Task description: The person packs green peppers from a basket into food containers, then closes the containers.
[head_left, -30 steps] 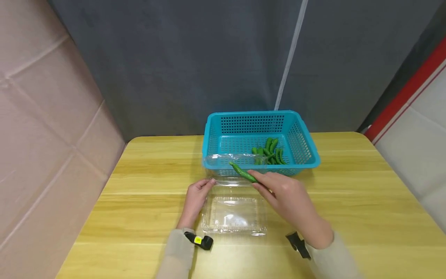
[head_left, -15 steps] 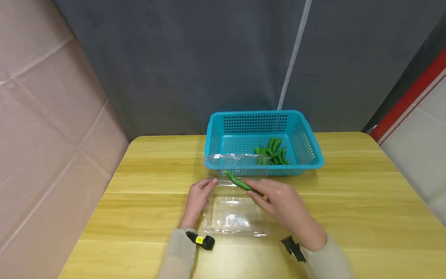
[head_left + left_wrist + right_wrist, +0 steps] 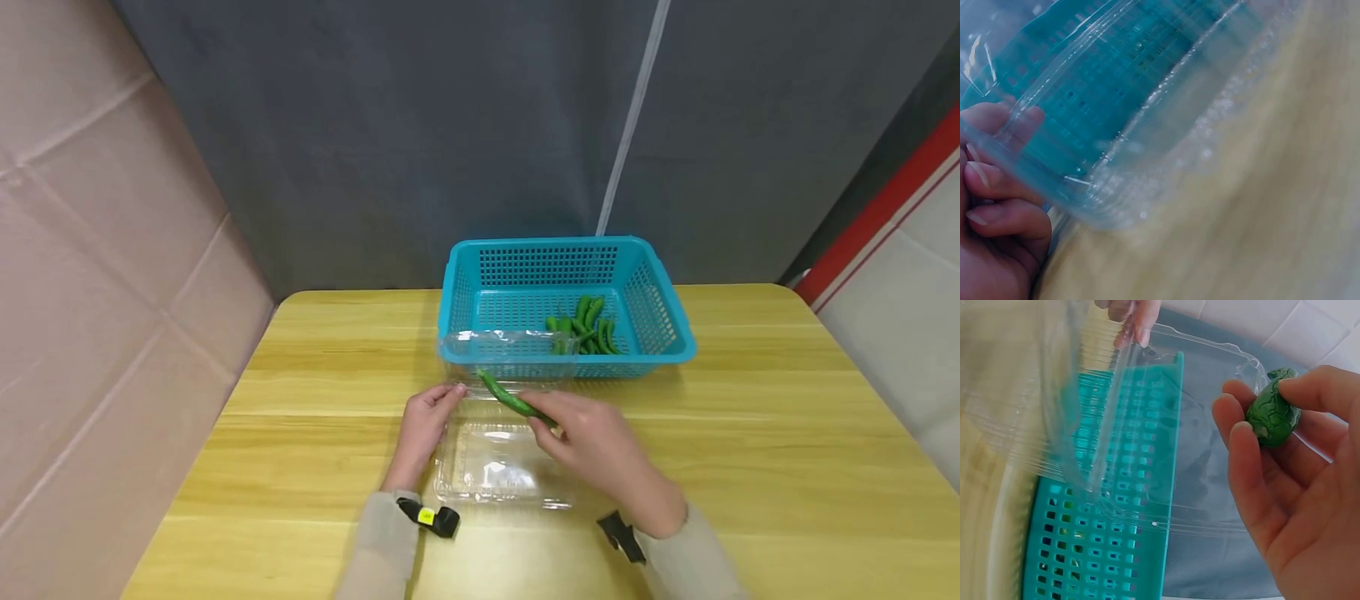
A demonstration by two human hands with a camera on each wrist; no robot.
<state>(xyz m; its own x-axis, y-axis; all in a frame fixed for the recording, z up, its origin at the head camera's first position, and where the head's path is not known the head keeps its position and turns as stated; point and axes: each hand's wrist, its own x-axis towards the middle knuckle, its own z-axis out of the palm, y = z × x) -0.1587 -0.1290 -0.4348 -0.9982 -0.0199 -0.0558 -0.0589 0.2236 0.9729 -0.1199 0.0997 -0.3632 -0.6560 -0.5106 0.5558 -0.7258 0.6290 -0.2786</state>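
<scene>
We list one green pepper, clamped in the grip of the right hand, the nearer of the two, and held over the clear container on the bench, long axis slanting leftward and away toward the blue basket, while the grip of the left hand pinches the container's left edge.

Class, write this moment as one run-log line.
left hand: holds clear box edge; right hand: pinches green pepper over box; basket: behind box, peppers inside
</scene>
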